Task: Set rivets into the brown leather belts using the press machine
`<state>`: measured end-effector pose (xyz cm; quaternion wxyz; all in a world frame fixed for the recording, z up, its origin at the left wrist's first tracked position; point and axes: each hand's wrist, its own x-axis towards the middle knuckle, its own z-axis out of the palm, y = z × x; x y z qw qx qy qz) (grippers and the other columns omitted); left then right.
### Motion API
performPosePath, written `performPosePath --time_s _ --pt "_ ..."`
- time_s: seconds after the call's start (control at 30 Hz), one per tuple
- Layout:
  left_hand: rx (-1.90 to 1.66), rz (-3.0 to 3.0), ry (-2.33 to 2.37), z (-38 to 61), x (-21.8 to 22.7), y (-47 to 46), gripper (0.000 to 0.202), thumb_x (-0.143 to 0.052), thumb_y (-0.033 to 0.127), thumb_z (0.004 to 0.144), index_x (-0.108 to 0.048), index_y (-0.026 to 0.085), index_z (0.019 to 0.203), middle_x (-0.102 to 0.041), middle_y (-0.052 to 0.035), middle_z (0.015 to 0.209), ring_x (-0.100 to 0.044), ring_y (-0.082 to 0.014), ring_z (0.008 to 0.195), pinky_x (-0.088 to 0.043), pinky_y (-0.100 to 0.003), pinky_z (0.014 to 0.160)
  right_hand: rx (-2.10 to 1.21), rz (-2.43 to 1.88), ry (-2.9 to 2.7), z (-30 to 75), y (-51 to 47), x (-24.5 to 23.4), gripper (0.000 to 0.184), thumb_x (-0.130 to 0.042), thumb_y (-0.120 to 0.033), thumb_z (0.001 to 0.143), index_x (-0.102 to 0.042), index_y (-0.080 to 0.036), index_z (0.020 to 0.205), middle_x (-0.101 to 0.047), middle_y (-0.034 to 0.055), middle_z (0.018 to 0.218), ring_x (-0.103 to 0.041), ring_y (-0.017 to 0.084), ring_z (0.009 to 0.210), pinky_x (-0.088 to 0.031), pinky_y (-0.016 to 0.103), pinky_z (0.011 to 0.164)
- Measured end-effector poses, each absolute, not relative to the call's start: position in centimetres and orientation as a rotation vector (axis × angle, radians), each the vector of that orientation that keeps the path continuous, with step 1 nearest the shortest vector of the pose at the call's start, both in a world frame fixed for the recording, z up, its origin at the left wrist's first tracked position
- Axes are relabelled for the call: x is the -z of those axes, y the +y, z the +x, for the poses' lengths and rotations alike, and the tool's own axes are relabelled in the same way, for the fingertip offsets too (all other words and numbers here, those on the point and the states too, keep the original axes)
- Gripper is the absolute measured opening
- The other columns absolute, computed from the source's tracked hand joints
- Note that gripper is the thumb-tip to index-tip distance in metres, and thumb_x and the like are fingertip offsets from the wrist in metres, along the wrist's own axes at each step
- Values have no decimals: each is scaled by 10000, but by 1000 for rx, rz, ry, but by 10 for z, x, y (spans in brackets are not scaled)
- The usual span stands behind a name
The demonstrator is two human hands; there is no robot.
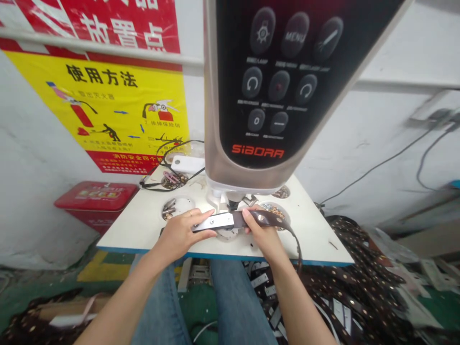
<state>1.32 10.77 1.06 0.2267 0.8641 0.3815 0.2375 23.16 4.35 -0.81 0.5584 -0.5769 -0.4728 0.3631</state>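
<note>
The leather strap (264, 219) sits in both my hands, just above the table (143, 235) and directly beneath the press head (273, 96). My left hand (183, 235) is clamped on the strap's end, around a metal plate (213, 222). My right hand (262, 230) is clamped on the dark leather beside the plate. The hands are apart, close on either side of the press's lower tooling. The strap's tail hangs over the table's front edge. Round dishes of metal fittings (172, 208) are set into the table on both sides of the press. A white box (187, 164) and black cable (179, 148) lie at the table's far end. Studded straps (359, 273) are heaped on the floor to the right. A red bin (95, 203) stands left of the table, below a yellow fire-extinguisher poster (108, 105).
</note>
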Motion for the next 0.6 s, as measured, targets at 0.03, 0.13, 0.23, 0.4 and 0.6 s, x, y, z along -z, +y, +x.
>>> performPosePath --time_s 0.03,0.13,0.23,0.4,0.6 --pt "-649 2392 1040 13 -8 108 463 -650 431 856 -601 226 1268 -678 -50 1013 -639 -201 904 -467 -257 735 -860 -1363 -1129 232 43 9 309 -554 -532 857 -562 -224 871 -522 -55 533 -541 178 559 -432 327 648" --pt "-657 2447 1016 12 -1 109 462 -628 441 872 -587 235 1283 -673 -37 986 -640 -186 891 -458 -246 740 -868 -1359 -1149 234 42 7 323 -546 -550 854 -544 -227 835 -491 -64 511 -521 171 540 -421 317 622" --pt "-667 2498 994 10 4 112 469 -617 452 877 -581 230 1288 -671 -37 996 -644 -178 888 -459 -240 747 -865 -1367 -1145 234 44 6 334 -546 -561 848 -544 -228 822 -477 -67 502 -507 168 525 -412 313 601" --pt "-781 2622 972 9 -3 108 514 -516 538 902 -582 202 1286 -672 -60 977 -650 -188 890 -484 -249 753 -873 -1289 -1022 227 45 9 297 -602 -519 833 -549 -229 798 -450 -68 515 -466 155 529 -379 295 576" --pt "-924 2783 773 12 -17 75 548 -458 536 921 -553 150 1298 -661 -79 923 -635 -179 802 -503 -251 688 -984 -1212 -1041 215 15 -1 264 -701 -469 770 -619 -233 857 -582 -20 744 -546 173 700 -418 284 650"
